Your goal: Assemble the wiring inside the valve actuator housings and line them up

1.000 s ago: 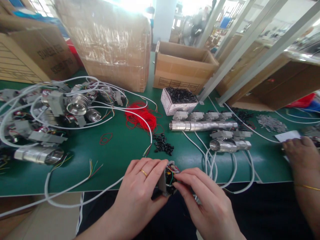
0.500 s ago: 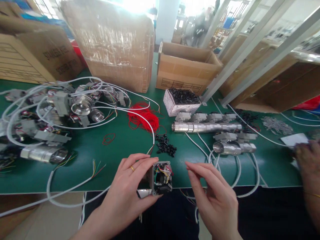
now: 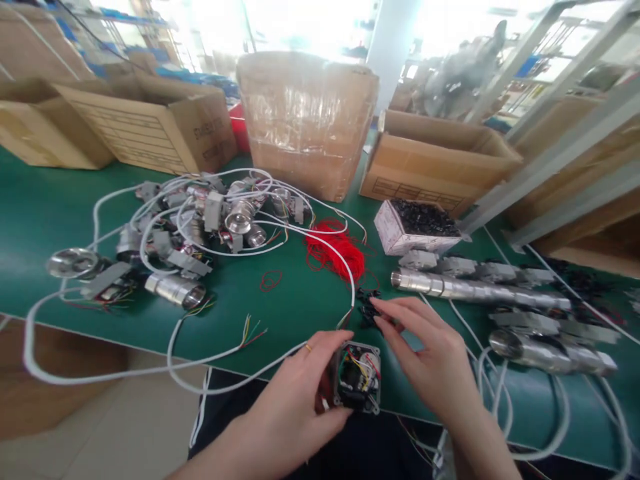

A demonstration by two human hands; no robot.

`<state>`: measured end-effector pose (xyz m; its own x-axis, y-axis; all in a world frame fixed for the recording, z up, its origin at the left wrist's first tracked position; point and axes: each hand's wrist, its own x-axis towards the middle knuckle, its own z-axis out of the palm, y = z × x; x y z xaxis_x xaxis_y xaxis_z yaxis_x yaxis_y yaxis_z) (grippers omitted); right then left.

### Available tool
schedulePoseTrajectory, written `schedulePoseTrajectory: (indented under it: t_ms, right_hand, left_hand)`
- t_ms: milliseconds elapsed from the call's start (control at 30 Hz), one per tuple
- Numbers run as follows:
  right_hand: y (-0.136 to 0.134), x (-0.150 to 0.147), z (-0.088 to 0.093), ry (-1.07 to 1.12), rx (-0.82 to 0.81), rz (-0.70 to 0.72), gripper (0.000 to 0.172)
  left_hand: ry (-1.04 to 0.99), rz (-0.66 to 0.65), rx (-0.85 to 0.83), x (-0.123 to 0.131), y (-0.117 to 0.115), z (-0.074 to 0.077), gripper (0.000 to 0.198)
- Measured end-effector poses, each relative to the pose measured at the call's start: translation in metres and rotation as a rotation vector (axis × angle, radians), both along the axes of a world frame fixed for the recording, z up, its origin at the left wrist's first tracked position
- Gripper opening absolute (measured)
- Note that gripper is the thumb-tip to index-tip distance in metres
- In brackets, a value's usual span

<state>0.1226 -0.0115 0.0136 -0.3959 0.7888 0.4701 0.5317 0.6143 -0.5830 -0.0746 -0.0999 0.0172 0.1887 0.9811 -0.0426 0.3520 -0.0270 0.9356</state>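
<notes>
My left hand (image 3: 300, 393) grips a small square grey housing (image 3: 379, 363) by its side at the table's front edge. Its open face points up toward me, and red, yellow, green and white wires crowd the inside. Just beyond it, the thumb and fingertips of my right hand (image 3: 425, 347) close in a pinch at a small pile of black plastic parts (image 3: 369, 313). Whatever lies between those tips is too small to make out. A white cable (image 3: 349, 267) ends in thin bare-tipped wires near my left fingers.
Left lies a heap of metal valve bodies (image 3: 240, 217) with white cables. Red wire (image 3: 335, 250) is bundled at centre. A carton of black parts (image 3: 400, 237) stands behind joined metal tubes (image 3: 465, 290). Cardboard boxes (image 3: 305, 127) line the back; slanted metal posts (image 3: 565, 153) rise at right.
My right hand has moved from beside the housing to the pile of black parts. The left hand still holds the housing. The view has turned left, and the other person's hand has left the picture.
</notes>
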Motion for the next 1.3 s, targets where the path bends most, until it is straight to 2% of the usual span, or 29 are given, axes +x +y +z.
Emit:
schedulePoseTrajectory:
  t_ms: [133, 267, 433, 600, 667, 733, 867, 933, 1000, 1033, 1133, 1200, 1300]
  right_hand:
    - [0.043, -0.044, 0.008, -0.116, 0.023, 0.327, 0.025]
    - [0.076, -0.098, 0.006, -0.382, 0.208, 0.578, 0.022]
    - [0.099, -0.144, -0.008, -0.514, 0.268, 0.714, 0.019]
    - [0.104, -0.158, -0.012, -0.474, 0.188, 0.715, 0.019]
    - [0.102, -0.149, -0.005, -0.412, 0.128, 0.632, 0.016]
    - [0.098, -0.129, 0.007, -0.341, 0.059, 0.506, 0.015]
    - [0.079, -0.058, 0.041, -0.266, -0.076, 0.264, 0.011]
    - [0.063, -0.019, 0.057, -0.204, -0.162, 0.089, 0.010]
    - [0.043, 0.014, 0.068, -0.183, -0.237, -0.056, 0.009]
    - [0.033, 0.026, 0.070, -0.190, -0.290, -0.084, 0.009]
    - [0.005, 0.051, 0.064, -0.187, -0.526, -0.035, 0.011]
    - [-0.008, 0.059, 0.049, -0.120, -0.672, -0.024, 0.011]
    - [-0.017, 0.068, 0.018, -0.064, -0.758, -0.071, 0.015]
  left_hand:
    - [-0.139, 0.012, -0.068, 0.003, -0.003, -0.008, 0.074]
    - [-0.145, 0.002, -0.050, 0.004, -0.001, -0.012, 0.076]
    - [-0.186, 0.020, -0.025, 0.005, 0.004, -0.013, 0.079]
    - [-0.211, 0.043, 0.002, 0.004, 0.007, -0.014, 0.079]
    - [-0.209, 0.044, 0.004, 0.004, 0.007, -0.015, 0.078]
    - [-0.215, 0.038, -0.010, 0.004, 0.008, -0.015, 0.075]
    - [-0.220, 0.041, 0.021, 0.006, 0.008, -0.016, 0.071]
    - [-0.223, 0.048, 0.023, 0.007, 0.008, -0.016, 0.069]
    - [-0.255, 0.036, -0.009, 0.008, 0.008, -0.017, 0.064]
    - [-0.276, 0.029, -0.023, 0.008, 0.008, -0.017, 0.062]
    - [-0.298, 0.026, -0.031, 0.008, 0.008, -0.018, 0.057]
    - [-0.269, 0.034, -0.026, 0.009, 0.009, -0.018, 0.057]
    - [-0.229, 0.048, -0.024, 0.009, 0.009, -0.017, 0.058]
